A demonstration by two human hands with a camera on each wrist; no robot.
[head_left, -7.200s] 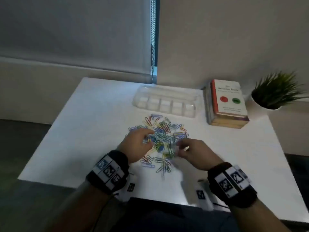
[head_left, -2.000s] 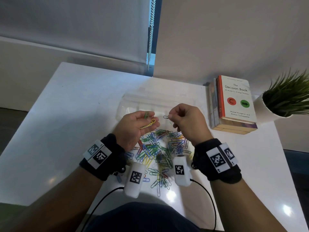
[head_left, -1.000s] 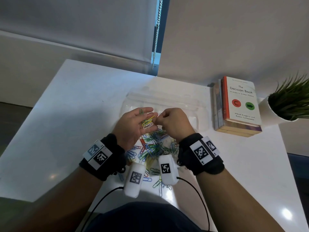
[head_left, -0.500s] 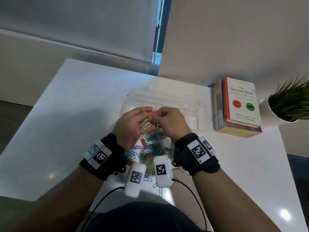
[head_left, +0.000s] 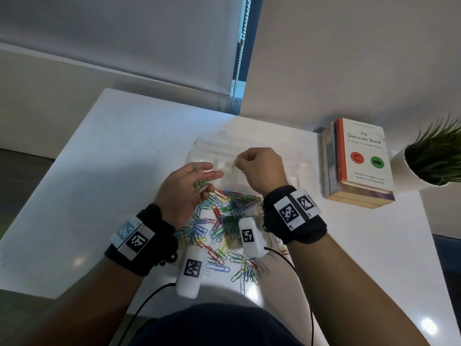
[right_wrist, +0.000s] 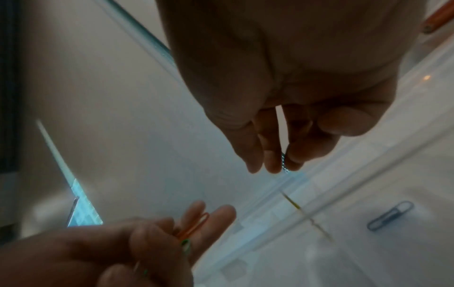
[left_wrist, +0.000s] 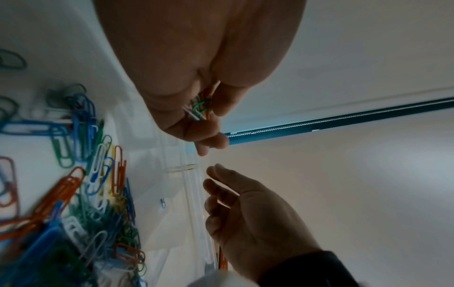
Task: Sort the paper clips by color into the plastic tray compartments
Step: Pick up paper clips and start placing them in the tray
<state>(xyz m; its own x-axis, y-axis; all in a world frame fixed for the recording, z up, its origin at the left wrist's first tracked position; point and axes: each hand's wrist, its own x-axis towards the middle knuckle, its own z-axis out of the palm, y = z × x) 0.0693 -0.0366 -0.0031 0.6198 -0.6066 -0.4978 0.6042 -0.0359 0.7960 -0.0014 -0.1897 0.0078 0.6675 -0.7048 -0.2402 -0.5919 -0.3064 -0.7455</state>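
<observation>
A clear plastic tray lies at the back of the white table, beyond a pile of mixed-colour paper clips. My left hand hovers by the tray's left end and pinches a small bundle of green, white and orange clips between thumb and fingers. My right hand hangs over the tray with its fingertips pointing down and nothing between them. Just below them a blurred yellow clip is at the tray. One blue clip lies in a compartment.
A stack of books stands right of the tray, with a potted plant beyond it. A blind's bead chain hangs behind the table. White wrist units with cables hang over the pile.
My right hand took the yellow clip from the left hand's bundle, moved right and away over the tray, and let it go. The left hand stayed put with its remaining clips.
</observation>
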